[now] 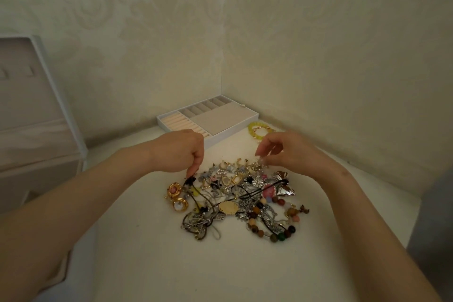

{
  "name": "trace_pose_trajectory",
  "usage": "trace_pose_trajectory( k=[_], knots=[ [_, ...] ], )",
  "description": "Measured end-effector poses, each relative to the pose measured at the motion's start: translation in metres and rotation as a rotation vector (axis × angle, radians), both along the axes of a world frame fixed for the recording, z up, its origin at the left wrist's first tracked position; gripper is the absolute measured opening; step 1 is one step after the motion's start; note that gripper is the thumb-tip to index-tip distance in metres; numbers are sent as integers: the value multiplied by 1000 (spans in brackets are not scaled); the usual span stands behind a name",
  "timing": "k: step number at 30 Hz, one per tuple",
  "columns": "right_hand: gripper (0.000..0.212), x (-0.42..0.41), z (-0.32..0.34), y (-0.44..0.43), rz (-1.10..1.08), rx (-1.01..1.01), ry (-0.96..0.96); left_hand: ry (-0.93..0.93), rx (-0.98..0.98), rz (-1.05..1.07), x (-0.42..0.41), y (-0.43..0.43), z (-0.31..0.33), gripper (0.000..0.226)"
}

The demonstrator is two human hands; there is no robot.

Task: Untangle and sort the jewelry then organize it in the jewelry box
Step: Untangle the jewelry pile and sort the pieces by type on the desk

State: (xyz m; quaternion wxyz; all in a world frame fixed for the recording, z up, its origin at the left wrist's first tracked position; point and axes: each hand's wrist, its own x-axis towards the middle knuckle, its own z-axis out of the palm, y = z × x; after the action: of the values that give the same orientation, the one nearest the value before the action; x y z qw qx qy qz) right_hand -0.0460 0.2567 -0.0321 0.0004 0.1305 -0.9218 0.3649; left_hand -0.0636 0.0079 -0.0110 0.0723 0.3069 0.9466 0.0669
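Observation:
A tangled pile of jewelry (235,201) lies on the white table: gold and silver earrings, cords, chains, a gold oval pendant (228,207) and a string of coloured wooden beads (277,228). My left hand (181,152) reaches down at the pile's far left edge and pinches a small black piece (190,181) on a dark cord. My right hand (291,152) hovers over the pile's far right edge and pinches a small sparkly silver piece (259,163). The white jewelry tray (245,122), with ring rolls and small compartments, stands behind the hands near the corner.
A yellow-green bead bracelet (255,131) lies on the table right of the tray. A tall white box with an open lid (41,105) stands at the left. Patterned walls meet in a corner behind the tray. The table's right edge (414,206) drops off.

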Motion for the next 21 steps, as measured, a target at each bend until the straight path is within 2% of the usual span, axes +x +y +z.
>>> trace_pose_trajectory(
  k=[2,5,10,15,21],
  knots=[
    [21,2,5,3,11,-26,27,40,14,20,1,3,0,45],
    [22,8,14,17,126,-34,-96,64,92,-4,4,7,-2,38],
    [30,13,18,38,174,156,-325,-101,286,-214,21,26,-7,22],
    [28,14,17,28,245,212,-386,-232,89,-334,31,39,-17,28],
    [21,19,20,24,259,250,-415,-317,64,-325,35,38,-8,16]
  ],
)
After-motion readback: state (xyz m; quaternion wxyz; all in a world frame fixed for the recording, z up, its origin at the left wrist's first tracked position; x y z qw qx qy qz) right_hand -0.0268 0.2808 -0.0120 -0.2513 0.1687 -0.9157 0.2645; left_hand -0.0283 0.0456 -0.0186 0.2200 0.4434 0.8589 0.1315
